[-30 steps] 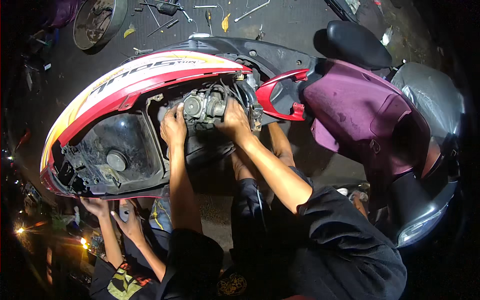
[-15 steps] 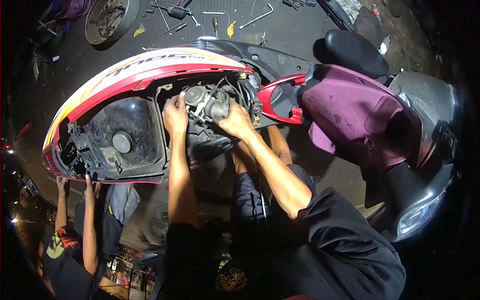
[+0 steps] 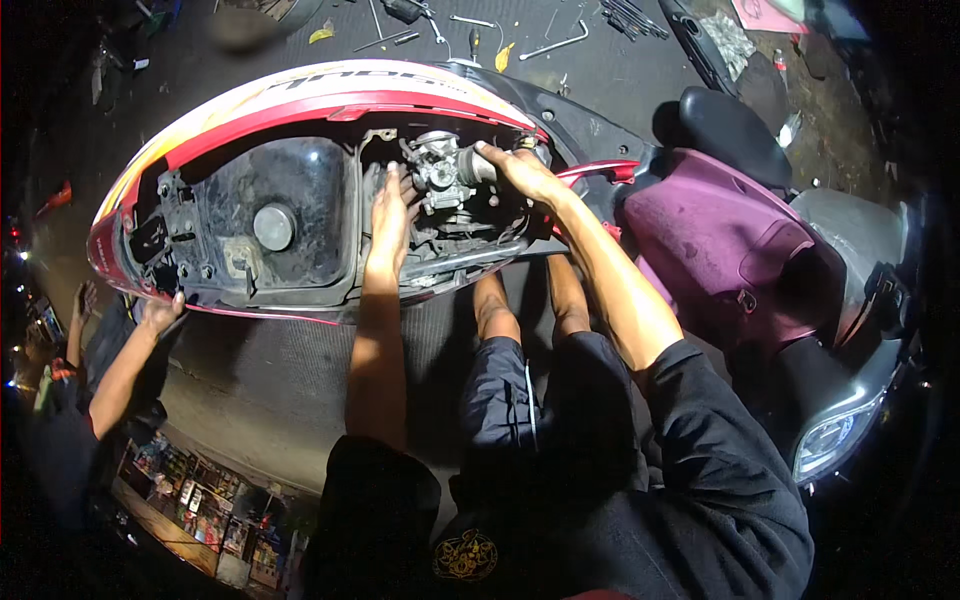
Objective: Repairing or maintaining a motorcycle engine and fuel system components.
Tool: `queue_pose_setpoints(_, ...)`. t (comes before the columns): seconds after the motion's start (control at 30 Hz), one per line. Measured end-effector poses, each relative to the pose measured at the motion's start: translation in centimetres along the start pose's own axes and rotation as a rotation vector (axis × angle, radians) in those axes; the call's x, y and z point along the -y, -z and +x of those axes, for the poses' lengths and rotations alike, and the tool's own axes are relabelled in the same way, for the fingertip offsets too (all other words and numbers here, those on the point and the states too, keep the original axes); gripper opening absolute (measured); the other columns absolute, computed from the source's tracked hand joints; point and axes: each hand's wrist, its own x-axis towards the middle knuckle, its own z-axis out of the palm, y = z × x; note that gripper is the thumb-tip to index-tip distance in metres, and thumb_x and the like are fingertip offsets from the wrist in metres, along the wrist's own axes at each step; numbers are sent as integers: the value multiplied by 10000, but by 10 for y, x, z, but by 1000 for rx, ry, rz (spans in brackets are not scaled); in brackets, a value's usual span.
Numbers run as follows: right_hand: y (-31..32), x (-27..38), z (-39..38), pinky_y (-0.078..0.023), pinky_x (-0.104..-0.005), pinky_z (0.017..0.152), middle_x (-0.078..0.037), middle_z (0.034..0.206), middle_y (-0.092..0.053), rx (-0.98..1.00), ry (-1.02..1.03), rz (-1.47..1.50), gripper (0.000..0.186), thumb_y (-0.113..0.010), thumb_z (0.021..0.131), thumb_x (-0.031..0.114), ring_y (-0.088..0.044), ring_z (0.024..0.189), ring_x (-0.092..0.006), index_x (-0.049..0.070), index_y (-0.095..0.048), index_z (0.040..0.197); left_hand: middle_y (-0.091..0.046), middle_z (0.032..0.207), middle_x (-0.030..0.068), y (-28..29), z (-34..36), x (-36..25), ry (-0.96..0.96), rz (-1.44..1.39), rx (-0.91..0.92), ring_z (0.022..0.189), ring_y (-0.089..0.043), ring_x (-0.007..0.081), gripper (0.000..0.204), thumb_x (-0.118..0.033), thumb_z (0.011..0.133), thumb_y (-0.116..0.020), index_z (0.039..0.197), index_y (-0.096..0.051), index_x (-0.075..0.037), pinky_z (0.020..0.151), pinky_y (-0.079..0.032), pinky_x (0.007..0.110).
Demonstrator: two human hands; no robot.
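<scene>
A silvery carburetor (image 3: 438, 178) stands in the open engine bay of a scooter with a red, white and yellow side panel (image 3: 330, 92). My right hand (image 3: 528, 177) reaches in from the right, its thumb side against the carburetor's round grey end (image 3: 478, 168); some of its fingers are hidden. On the other side, my left hand (image 3: 391, 218) has its fingers stretched out and spread, close beside the carburetor's left edge. Whether those fingertips touch it I cannot tell. Left of the bay lies the black under-seat compartment (image 3: 315, 215) with a round grey cap (image 3: 273, 227).
At the left, another person's hand (image 3: 160, 313) rests on the scooter's rear edge. A purple front panel (image 3: 700, 220) and black seat-like part (image 3: 735, 130) are at the right. Wrenches (image 3: 555, 43) and a screwdriver (image 3: 475, 45) lie on the ground beyond.
The carburetor has turned and sits differently in the bay. My left hand has loosened, its fingers now spread. The other person has one hand off the scooter. My view has shifted.
</scene>
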Motion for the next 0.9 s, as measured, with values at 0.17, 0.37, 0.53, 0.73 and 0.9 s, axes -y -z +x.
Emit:
queue_pose_setpoints(0.17, -17, 1, -7, -488, -288, 495, -88, 681, -599, -2, 15, 208, 567, -570, 844, 511, -591, 531, -155, -50, -615, 914, -388, 1370, 195, 3, 11, -3, 110, -119, -4, 1228, -395, 310, 855, -639, 872, -439, 1407, -274, 8, 1018, -292, 423)
queue_pose_setpoints(0.37, -40, -58, -4, -319, -374, 1046, -267, 1277, -489, -323, 105, 71, 838, -557, 818, 589, -455, 1219, -323, -91, -436, 1291, -338, 1441, 180, -8, 36, 13, 85, -35, 177, 1342, -296, 244, 818, -554, 888, -487, 1402, -282, 47, 1092, -227, 330)
queue_pose_setpoints(0.53, -58, -48, -25, -321, -380, 1051, -299, 1291, -471, -421, 138, 76, 847, -561, 821, 577, -447, 1244, -357, -103, -412, 1304, -392, 1390, 216, -10, 35, 35, -136, 379, -200, 1285, -380, 282, 874, -526, 851, -576, 1397, -255, 77, 1064, -284, 328)
queue_pose_setpoints(0.73, -52, -41, -31, -363, -369, 1016, -293, 1250, -510, -426, 159, 108, 757, -607, 823, 476, -492, 1201, -348, -89, -431, 1296, -231, 1457, 281, -16, 14, 25, -130, 573, -148, 1376, -217, 346, 829, -548, 927, -391, 1412, -173, 87, 1118, -180, 356)
queue_pose_setpoints(0.9, -34, -46, -12, -374, -359, 1002, -283, 1217, -539, -310, 202, 139, 704, -618, 806, 434, -517, 1171, -342, -59, -459, 1282, -349, 1417, 217, -19, 24, 24, -313, 432, -15, 1328, -314, 310, 646, -455, 972, -359, 1411, -263, 9, 1098, -220, 355)
